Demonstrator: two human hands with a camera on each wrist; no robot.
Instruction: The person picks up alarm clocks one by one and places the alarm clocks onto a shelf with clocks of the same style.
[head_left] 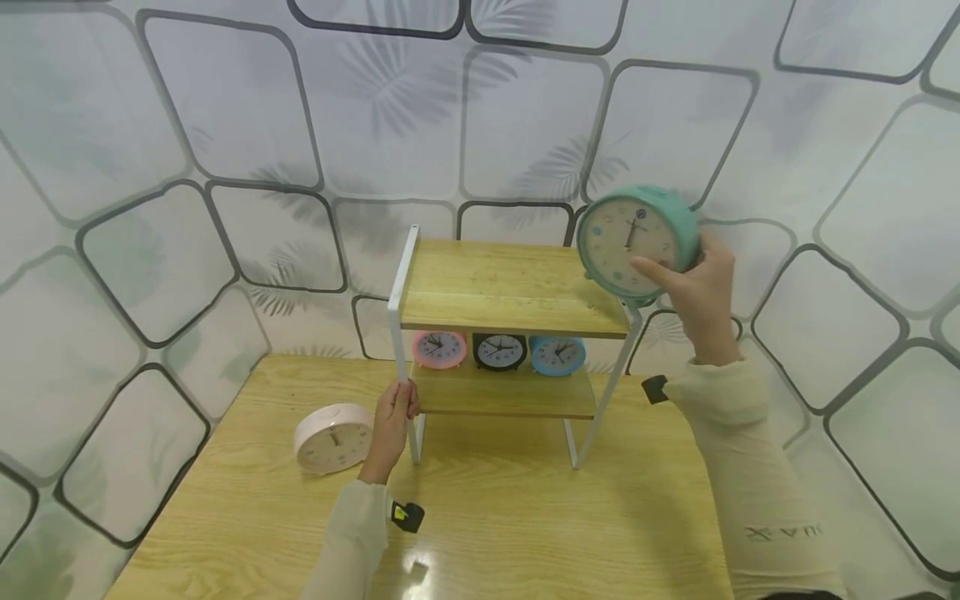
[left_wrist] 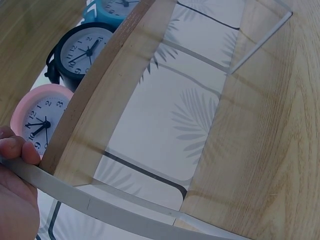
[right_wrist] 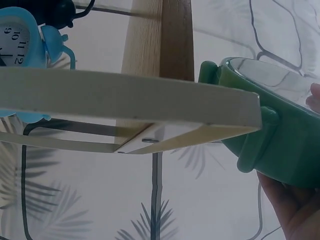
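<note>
My right hand (head_left: 702, 287) holds a round teal alarm clock (head_left: 637, 242) at the right end of the shelf's top board, thumb across its face and fingers behind. In the right wrist view the green clock body (right_wrist: 290, 145) shows its short feet beside the frame's end; whether they touch the board I cannot tell. My left hand (head_left: 392, 421) grips the left white upright of the small two-tier shelf (head_left: 510, 287). On the lower board stand a pink clock (head_left: 439, 349), a black clock (head_left: 499, 352) and a blue clock (head_left: 557, 356) in a row.
A larger pale pink clock (head_left: 333, 439) sits on the wooden table (head_left: 525, 533), left of the shelf and close to my left hand. Patterned wall covering (head_left: 532, 125) rises behind and on both sides.
</note>
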